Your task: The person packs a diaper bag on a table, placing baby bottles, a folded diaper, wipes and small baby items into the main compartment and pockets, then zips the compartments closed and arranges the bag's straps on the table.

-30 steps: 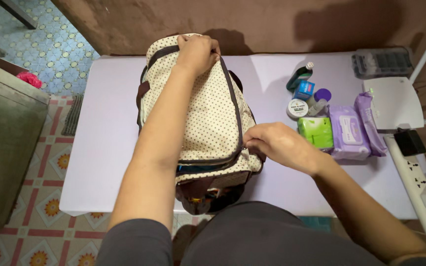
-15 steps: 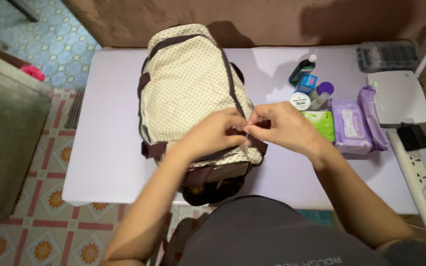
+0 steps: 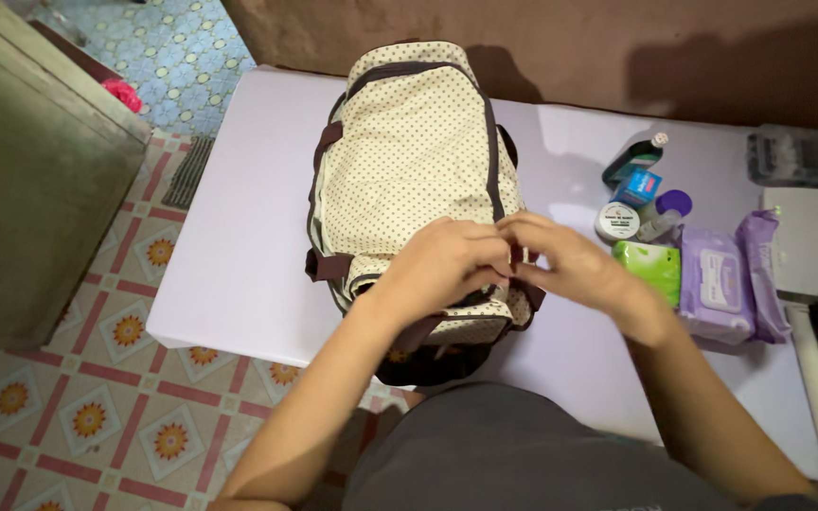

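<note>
Here, seen from above by a camera on the person's head, a cream fabric bag dotted with small brown spots and trimmed with dark brown straps and zip (image 3: pixel 409 170) lies lengthwise on a pale lilac table (image 3: pixel 239 255), its near end hanging slightly over the table edge closest to the person. Both hands meet on the near right part of the bag, just where the brown zip line runs down its top. The left hand (image 3: pixel 442 270) is curled, fingers bent onto the fabric, and appears to pinch or steady the bag beside the zip; the right hand (image 3: pixel 570 260) is also curled, its fingertips drawn together at the same spot as if gripping a small zip pull, though the pull itself is hidden under the fingers. Judging from this, the step in hand is working the zip at the near end of the bag; whether it is being opened or shut cannot be told. A next move would call for holding the cloth taut with one hand while the other draws the pull steadily along the track. To the right of the bag, apart from it, lie two purple packs of wipes (image 3: pixel 717 284), a green packet (image 3: pixel 650 265), a round white jar (image 3: pixel 615 222) and small bottles.
</note>
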